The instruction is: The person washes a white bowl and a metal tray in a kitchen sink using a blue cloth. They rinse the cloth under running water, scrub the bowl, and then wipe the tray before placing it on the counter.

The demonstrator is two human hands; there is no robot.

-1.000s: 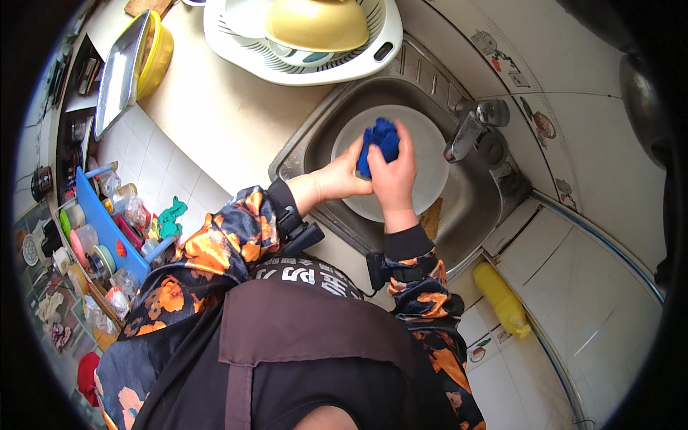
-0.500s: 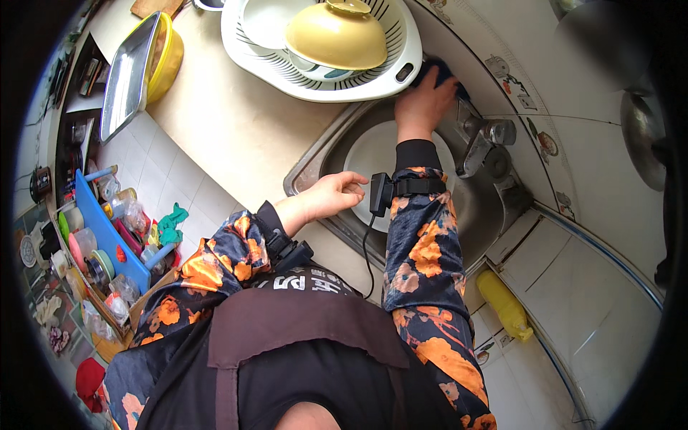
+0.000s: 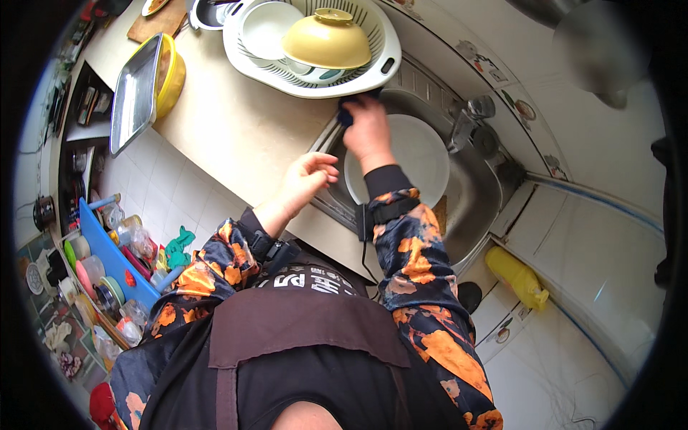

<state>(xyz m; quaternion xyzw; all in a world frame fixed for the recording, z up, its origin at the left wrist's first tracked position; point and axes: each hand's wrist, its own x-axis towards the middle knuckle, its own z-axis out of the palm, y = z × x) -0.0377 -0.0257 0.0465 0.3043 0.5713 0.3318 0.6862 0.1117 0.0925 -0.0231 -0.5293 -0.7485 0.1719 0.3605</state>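
Observation:
My right hand [image 3: 370, 133] is closed on a dark blue cloth [image 3: 346, 115], pressed to the sink's left rim near the far corner, just below a white draining basket [image 3: 315, 91]. Part of the cloth is hidden under the fingers. Inside the metal sink [image 3: 469, 208] lies a large white plate [image 3: 423, 154], partly covered by my right wrist. My left hand [image 3: 297, 185] hovers beside the sink's left edge, its fingers loosely bent and apart, holding nothing. An upside-down yellow bowl [image 3: 326, 44] and white dishes [image 3: 271, 30] fill the basket.
A faucet [image 3: 469, 122] stands at the sink's right side against the tiled wall. On the counter [image 3: 236, 129], a yellow basin [image 3: 170, 79] and a clear-sided tray [image 3: 135, 93] sit at the left edge. A yellow bottle [image 3: 516, 276] is at the right.
My right hand has moved left with the cloth, from the sink's far right corner to its left rim. My left hand has shifted slightly left. The head view has turned a little.

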